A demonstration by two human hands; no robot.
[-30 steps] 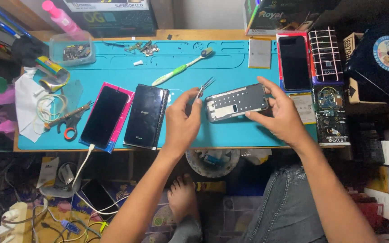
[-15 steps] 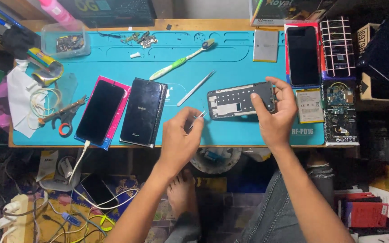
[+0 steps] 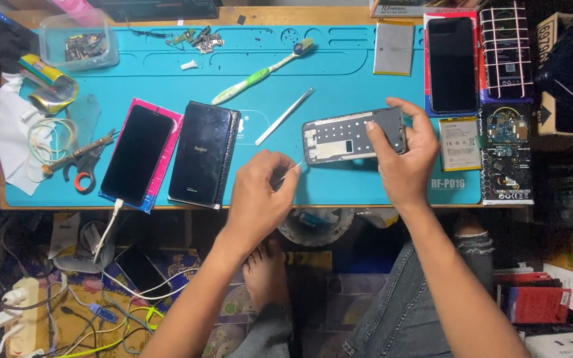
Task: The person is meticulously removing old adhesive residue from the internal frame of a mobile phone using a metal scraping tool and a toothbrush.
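Centrally, the blue work mat (image 3: 366, 59) leaves bare room between the black phone (image 3: 201, 154) at centre left and the opened phone frame (image 3: 339, 138) at centre right; the mat's lower edge runs along the table (image 3: 260, 14) rim, with the floor below. The right hand (image 3: 402, 159) grips the frame's right end, fingers closed around it. The left hand (image 3: 260, 199) pinches a thin metal tool (image 3: 293, 169), tip just beside the frame's lower left corner. The frame lies flat, dark grey, pale inner plate exposed. Tweezers (image 3: 284, 116) lie above.
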